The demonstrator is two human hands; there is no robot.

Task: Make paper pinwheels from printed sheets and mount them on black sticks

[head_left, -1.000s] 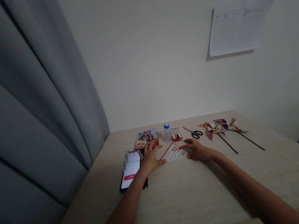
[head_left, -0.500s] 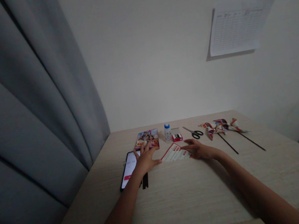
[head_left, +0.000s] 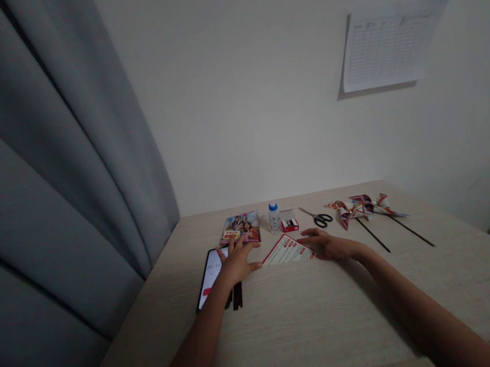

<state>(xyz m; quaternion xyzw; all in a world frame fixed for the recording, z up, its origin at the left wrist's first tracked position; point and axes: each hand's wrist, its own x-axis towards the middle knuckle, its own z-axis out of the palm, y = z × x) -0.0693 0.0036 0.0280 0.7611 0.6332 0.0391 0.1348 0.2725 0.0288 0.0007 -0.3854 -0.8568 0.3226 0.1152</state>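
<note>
A triangular folded sheet of printed paper (head_left: 288, 251), white-green with red edges and labels, lies flat on the table between my hands. My left hand (head_left: 237, 261) is open with fingers spread; its thumb tip is at the paper's left corner, and its fingertips reach the lower edge of a colourful printed leaflet (head_left: 243, 226). My right hand (head_left: 328, 246) rests at the paper's right side, fingers extended and partly covering that corner. Beneath my left wrist lie a phone (head_left: 209, 278) with a lit screen and some dark strips (head_left: 237, 296), partly hidden.
Behind the paper stand a blue-capped bottle (head_left: 274, 218) and a small red box (head_left: 290, 225). Black-handled scissors (head_left: 318, 218) lie to their right. Two paper pinwheels (head_left: 353, 212) on dark sticks lie farther right. A grey curtain (head_left: 94, 164) hangs at the left; a printed sheet (head_left: 384, 49) is on the wall.
My right fingers have lifted slightly and shifted off the paper's face toward its right edge. My left hand has barely moved. The paper stays in place.
</note>
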